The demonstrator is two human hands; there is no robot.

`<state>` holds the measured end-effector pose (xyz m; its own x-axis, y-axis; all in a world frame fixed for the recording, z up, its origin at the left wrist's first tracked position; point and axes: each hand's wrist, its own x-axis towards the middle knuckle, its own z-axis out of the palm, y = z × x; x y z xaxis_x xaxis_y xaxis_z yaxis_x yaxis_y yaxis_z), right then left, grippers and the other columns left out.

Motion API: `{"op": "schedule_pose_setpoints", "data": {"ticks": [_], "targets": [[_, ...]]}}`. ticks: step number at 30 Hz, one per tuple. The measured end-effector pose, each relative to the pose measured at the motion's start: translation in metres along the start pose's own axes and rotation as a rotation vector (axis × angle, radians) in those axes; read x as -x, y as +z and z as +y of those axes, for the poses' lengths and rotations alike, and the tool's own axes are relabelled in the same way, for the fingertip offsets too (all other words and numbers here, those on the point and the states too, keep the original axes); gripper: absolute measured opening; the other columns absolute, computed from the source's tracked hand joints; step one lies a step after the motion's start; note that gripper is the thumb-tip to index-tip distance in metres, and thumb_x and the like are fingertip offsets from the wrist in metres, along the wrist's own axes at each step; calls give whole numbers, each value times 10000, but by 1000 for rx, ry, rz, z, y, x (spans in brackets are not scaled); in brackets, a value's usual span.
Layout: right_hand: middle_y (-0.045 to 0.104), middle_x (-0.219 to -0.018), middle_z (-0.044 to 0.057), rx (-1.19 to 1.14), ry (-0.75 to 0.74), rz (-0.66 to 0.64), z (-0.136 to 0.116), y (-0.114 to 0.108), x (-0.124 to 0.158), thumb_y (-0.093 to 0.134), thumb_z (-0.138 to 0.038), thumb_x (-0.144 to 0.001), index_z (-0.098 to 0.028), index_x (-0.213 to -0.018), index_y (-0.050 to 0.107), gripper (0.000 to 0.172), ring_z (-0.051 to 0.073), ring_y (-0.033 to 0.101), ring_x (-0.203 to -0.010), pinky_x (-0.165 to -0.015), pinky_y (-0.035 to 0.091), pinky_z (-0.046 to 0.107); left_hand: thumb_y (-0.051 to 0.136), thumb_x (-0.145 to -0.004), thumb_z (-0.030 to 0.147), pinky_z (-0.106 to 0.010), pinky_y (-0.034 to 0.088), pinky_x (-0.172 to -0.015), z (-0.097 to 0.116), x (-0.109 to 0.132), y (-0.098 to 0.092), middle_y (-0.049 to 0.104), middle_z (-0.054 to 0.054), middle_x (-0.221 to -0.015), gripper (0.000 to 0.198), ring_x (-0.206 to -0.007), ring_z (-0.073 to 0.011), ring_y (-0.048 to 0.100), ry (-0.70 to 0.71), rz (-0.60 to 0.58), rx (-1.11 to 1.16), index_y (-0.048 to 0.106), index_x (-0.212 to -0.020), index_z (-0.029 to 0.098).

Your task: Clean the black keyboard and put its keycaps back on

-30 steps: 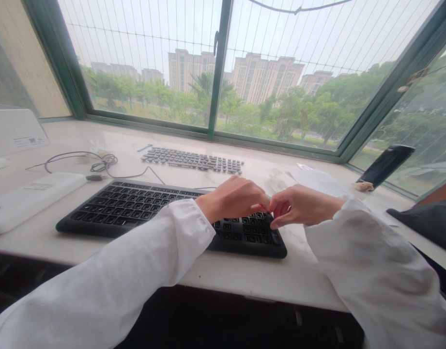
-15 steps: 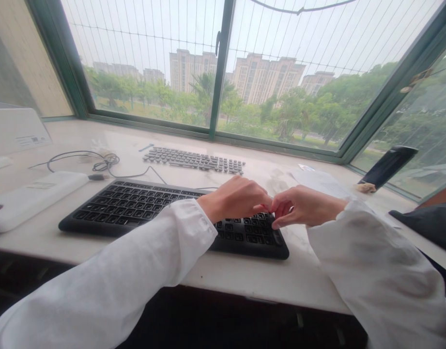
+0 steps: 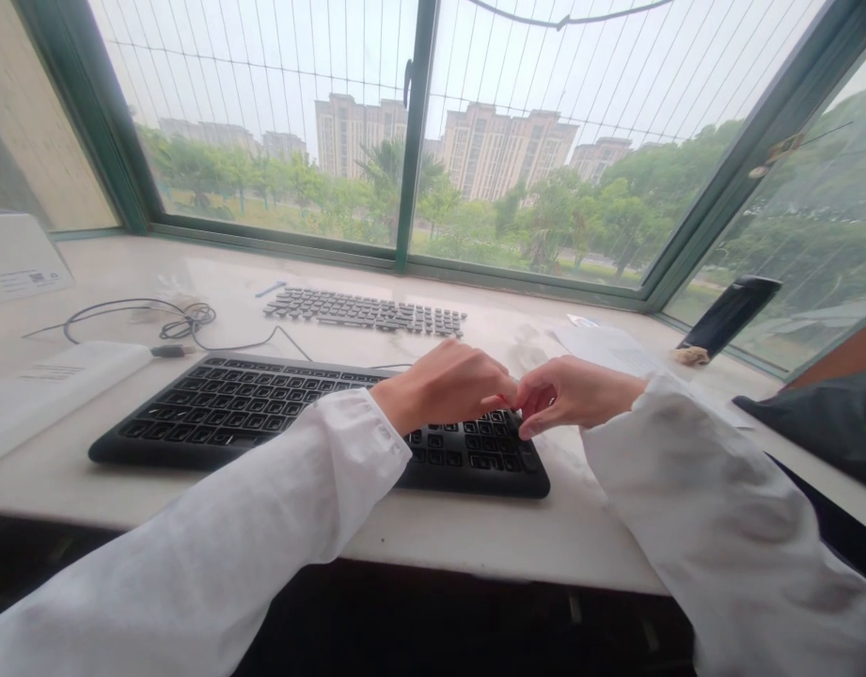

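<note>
A black keyboard (image 3: 249,409) with its keycaps off lies on the white sill in front of me. My left hand (image 3: 443,387) and my right hand (image 3: 572,395) hover over its right end, fingertips meeting in a pinch. Both hands are closed; what they pinch is hidden between the fingers. Rows of loose dark keycaps (image 3: 366,311) are laid out on the sill behind the keyboard. White sleeves cover both forearms.
A long white box (image 3: 48,385) and a coiled black cable (image 3: 171,324) lie at the left. A black phone (image 3: 729,315) leans against the window at the right, with paper sheets (image 3: 616,348) near it. A dark object (image 3: 820,423) sits far right.
The hands stay pinched together over the keyboard's right end. The view has shifted slightly to the right and down.
</note>
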<state>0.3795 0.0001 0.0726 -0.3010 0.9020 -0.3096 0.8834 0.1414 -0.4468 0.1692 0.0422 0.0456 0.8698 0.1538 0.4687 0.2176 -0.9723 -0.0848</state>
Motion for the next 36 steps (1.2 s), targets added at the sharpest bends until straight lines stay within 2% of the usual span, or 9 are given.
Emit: {"op": "schedule_pose_setpoints", "data": {"ticks": [9, 16, 21, 29, 36], "targets": [[737, -756, 10, 2, -28, 15, -3, -2, 5, 789, -468, -595, -203, -847, 730, 370, 165, 674, -729, -665, 510, 258, 539, -873, 196, -239, 225, -484, 1, -1, -1, 705, 43, -760, 178, -591, -85, 593, 18, -14, -58, 702, -821, 244], [736, -749, 8, 5, -71, 41, 1, 0, 3, 789, -475, -584, -192, -854, 721, 397, 169, 680, -725, -675, 507, 267, 537, -880, 207, -231, 242, -487, 1, -2, -2, 713, 27, -785, 192, -598, -90, 607, 7, -21, -56, 721, -856, 257], [717, -711, -6, 90, -36, 56, -4, 1, 3, 795, -460, -593, -190, -813, 715, 357, 146, 653, -671, -625, 481, 244, 542, -886, 222, -231, 256, -492, 2, -1, -2, 710, 27, -763, 186, -593, -95, 605, -1, -23, -50, 723, -851, 254], [711, -704, -7, 168, -21, 95, -14, 3, 8, 795, -400, -628, -191, -789, 728, 273, 147, 640, -666, -630, 456, 246, 536, -896, 229, -231, 256, -488, 2, 0, -1, 710, 22, -745, 196, -581, -91, 597, 14, -19, -38, 727, -857, 250], [697, -683, -7, 147, -24, 110, -12, 5, 5, 794, -431, -625, -184, -803, 744, 308, 139, 616, -652, -609, 438, 238, 522, -906, 230, -233, 252, -485, 0, 1, 1, 703, 26, -732, 213, -562, -83, 576, 31, 21, -27, 724, -841, 248]]}}
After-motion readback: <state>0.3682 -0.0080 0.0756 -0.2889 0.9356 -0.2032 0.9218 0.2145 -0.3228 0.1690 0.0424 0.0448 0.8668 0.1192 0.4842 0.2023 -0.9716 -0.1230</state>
